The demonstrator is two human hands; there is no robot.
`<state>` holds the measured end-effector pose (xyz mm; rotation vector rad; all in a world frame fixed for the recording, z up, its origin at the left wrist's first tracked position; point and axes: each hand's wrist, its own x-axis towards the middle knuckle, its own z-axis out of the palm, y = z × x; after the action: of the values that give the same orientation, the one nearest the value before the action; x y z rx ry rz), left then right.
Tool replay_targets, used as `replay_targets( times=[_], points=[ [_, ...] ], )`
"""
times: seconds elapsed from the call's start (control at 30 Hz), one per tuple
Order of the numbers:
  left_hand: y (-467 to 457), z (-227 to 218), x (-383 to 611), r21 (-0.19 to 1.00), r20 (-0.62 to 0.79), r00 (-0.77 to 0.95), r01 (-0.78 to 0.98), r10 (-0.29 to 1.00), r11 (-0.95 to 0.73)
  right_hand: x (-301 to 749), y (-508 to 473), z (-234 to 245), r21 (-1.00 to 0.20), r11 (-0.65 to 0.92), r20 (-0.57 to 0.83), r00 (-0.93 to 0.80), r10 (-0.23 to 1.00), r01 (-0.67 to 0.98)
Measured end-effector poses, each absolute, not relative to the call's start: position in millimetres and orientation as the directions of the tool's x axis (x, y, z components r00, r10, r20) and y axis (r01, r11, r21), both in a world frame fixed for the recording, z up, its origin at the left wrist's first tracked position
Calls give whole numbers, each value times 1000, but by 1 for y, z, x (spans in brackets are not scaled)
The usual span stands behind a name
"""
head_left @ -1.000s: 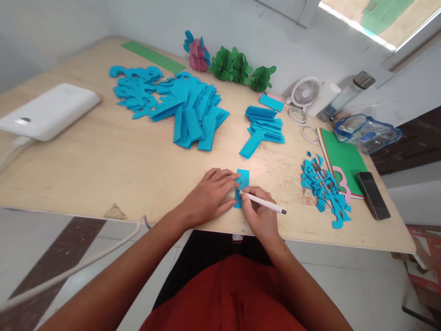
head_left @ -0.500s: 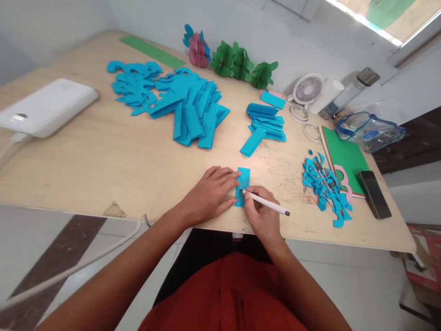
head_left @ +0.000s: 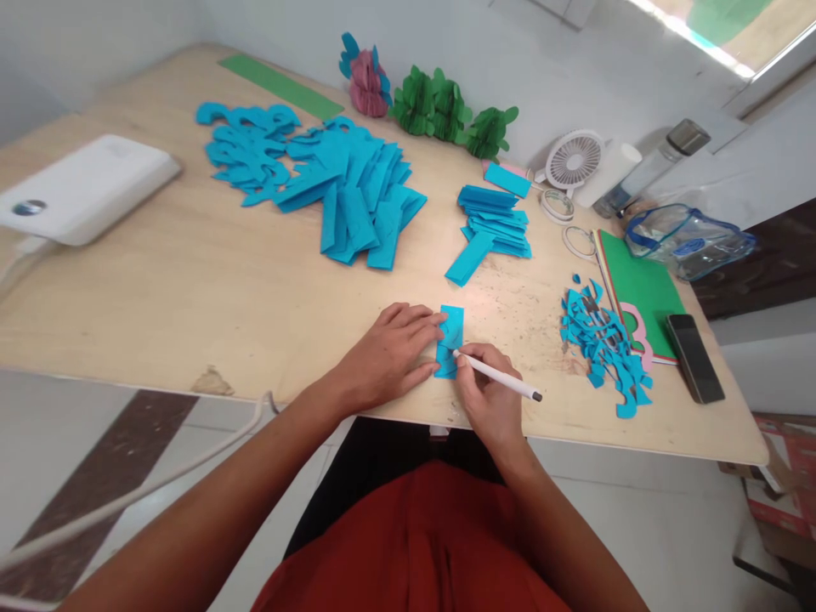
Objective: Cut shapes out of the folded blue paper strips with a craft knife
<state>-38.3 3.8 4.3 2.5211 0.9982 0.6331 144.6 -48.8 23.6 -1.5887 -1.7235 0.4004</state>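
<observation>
pale wooden desk [head_left: 191, 289] against a white wall, head view. close to the front edge, blue paper strip [head_left: 450, 327] lying flat, held down by left hand [head_left: 388, 353], fingers [head_left: 417, 319] slightly spread on it. right hand [head_left: 488, 399] just beside, fingers pinching white pen [head_left: 503, 382], tip on the strip. blue scraps [head_left: 603, 340] near the right edge, heap of blue strips [head_left: 357, 191] farther back.

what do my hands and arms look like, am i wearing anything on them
The left hand and right hand are bare: no gloves, and no ring, watch or bracelet shows. The left forearm and right forearm are bare too, with no sleeve in view. Below them is a red garment over dark fabric.
</observation>
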Motion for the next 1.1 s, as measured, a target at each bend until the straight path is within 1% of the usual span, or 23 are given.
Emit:
replay_targets(
  times=[0.6, 1.1],
  points=[
    [3, 6, -37, 459, 256, 654, 566, 712, -684, 145, -51, 23, -715, 132, 252, 77, 965, 686],
    [3, 4, -37, 447, 272, 650, 568, 710, -691, 147, -52, 21, -693, 159, 284, 64, 957, 703]
  ],
)
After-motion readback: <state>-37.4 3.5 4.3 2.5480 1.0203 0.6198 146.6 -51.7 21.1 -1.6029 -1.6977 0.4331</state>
